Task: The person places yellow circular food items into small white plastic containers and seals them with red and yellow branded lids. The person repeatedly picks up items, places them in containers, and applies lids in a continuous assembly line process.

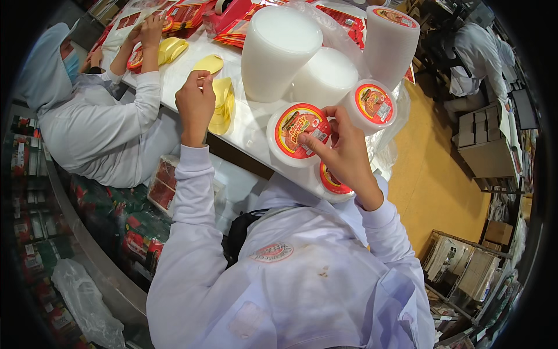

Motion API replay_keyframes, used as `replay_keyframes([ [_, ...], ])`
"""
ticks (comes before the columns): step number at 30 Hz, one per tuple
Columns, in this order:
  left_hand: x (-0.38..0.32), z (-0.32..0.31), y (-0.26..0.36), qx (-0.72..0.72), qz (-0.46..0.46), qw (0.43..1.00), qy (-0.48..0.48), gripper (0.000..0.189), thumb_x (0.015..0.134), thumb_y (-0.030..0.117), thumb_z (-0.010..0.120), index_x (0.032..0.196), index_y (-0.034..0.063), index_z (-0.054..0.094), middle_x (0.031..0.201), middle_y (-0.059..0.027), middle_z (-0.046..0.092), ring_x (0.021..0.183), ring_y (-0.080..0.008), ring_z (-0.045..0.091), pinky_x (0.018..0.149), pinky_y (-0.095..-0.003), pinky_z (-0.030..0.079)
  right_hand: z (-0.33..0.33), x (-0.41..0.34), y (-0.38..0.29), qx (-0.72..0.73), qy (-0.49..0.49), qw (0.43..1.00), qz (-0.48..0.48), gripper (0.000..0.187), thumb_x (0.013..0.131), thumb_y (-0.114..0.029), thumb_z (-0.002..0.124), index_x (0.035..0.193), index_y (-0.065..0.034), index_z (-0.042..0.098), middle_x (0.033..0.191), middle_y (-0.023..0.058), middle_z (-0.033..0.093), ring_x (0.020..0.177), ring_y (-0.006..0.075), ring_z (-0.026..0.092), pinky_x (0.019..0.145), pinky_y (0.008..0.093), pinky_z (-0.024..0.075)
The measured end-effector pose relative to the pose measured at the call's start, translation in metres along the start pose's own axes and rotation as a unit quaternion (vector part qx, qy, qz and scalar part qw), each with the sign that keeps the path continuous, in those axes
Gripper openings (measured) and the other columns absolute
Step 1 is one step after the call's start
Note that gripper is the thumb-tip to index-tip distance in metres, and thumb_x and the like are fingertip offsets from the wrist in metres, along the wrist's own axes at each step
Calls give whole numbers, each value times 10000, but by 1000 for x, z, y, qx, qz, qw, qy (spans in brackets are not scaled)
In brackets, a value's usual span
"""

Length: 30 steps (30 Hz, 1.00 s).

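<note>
My right hand [344,148] rests on a round white plastic lid [271,141] bearing a red and yellow burger label [301,126], thumb on the label and fingers at its right edge. Below it, partly under my wrist, another labelled lid [332,181] shows. My left hand [197,98] is raised over the table, fingertips pinched near a yellow oval sticker backing [210,64]; whether it holds anything is unclear. A loose pile of yellow backings [222,107] lies just right of this hand. Stacks of translucent white plastic lids or tubs [279,56] stand beyond, with labelled stacks [375,104] at right.
A red tape dispenser [222,17] and red printed packaging sheets [187,15] lie at the table's far side. A co-worker [100,118] works at the left. Crumpled clear plastic [386,152] lies at the table's right edge. Another person [477,61] bends near cartons [488,144] at right.
</note>
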<state>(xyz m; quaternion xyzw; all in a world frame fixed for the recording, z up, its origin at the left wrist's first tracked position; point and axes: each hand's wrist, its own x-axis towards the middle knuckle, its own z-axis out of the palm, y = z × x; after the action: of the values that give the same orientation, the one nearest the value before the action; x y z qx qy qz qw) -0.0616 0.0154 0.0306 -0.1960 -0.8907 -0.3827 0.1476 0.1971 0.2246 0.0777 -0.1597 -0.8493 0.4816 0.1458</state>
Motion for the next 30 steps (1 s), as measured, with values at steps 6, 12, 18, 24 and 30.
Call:
replay_keyframes([
  [6, 13, 6, -34, 74, 121, 987, -73, 313, 1004, 335, 645, 1227, 122, 696, 1281, -81, 697, 1235, -275, 609, 1003, -448, 437, 9, -6, -16, -362, 50, 923, -123, 629, 814, -450, 833, 1254, -59, 612, 895, 72, 680, 807, 254, 607, 761, 389, 418],
  [12, -6, 32, -36, 182, 183, 954, -149, 590, 963, 604, 624, 1349, 158, 657, 1403, -88, 623, 1303, -270, 563, 1107, -549, 334, 6, -19, -25, -350, 56, 922, -154, 789, 755, -512, 839, 1380, -106, 579, 1191, 78, 631, 1041, 245, 573, 870, 408, 380],
  [18, -20, 20, -10, 206, 116, 953, -187, 955, 800, 745, 712, 1552, 213, 463, 1565, -104, 459, 1384, -317, 478, 1140, -573, 278, 12, -38, -18, -351, -54, 908, -221, 748, 759, -497, 835, 1416, -227, 600, 1425, 34, 597, 1321, 270, 549, 1091, 509, 387],
  [24, -29, 25, -39, 185, 214, 942, -180, 1179, 640, 845, 748, 1609, 279, 387, 1560, -130, 462, 1416, -377, 424, 1139, -588, 260, 20, -42, 1, -317, 6, 903, -289, 548, 775, -310, 844, 1289, -201, 685, 1313, 16, 650, 1223, 246, 603, 1012, 479, 438],
  [30, -50, 43, -39, 123, 230, 962, -86, 846, 783, 607, 795, 1459, 159, 552, 1340, -104, 618, 1264, -297, 557, 1046, -496, 372, 14, -43, 5, -157, 28, 959, -234, 304, 780, -231, 861, 1076, -193, 799, 1076, -29, 735, 1098, 231, 650, 916, 405, 434],
])
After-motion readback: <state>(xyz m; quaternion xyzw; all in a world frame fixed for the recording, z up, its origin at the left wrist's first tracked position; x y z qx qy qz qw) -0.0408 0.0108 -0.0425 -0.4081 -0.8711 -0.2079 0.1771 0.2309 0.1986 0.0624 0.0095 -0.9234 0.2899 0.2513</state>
